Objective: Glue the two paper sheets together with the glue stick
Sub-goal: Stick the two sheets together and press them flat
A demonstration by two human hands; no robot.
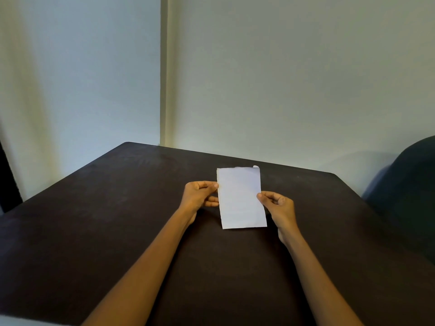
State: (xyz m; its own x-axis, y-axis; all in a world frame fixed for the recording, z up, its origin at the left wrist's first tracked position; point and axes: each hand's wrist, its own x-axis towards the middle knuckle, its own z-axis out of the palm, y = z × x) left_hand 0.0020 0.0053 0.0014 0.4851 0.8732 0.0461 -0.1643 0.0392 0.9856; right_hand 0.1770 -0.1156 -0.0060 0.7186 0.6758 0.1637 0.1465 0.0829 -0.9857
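Now the left hand (200, 192) and the right hand (277, 203) pinch the white paper (240, 198) by its side edges, above the dark table (117, 208). It looks light and floppy; holding both edges seems wise.

No legible text, label, brand, number or sign anywhere. Paper (240, 198) between the hands (200, 194): facing side blank white. Desk (117, 220) surface unmarked.

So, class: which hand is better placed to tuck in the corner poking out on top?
Probably the right hand: the stray corner is on its side; the left hand grips the paper's opposite edge.
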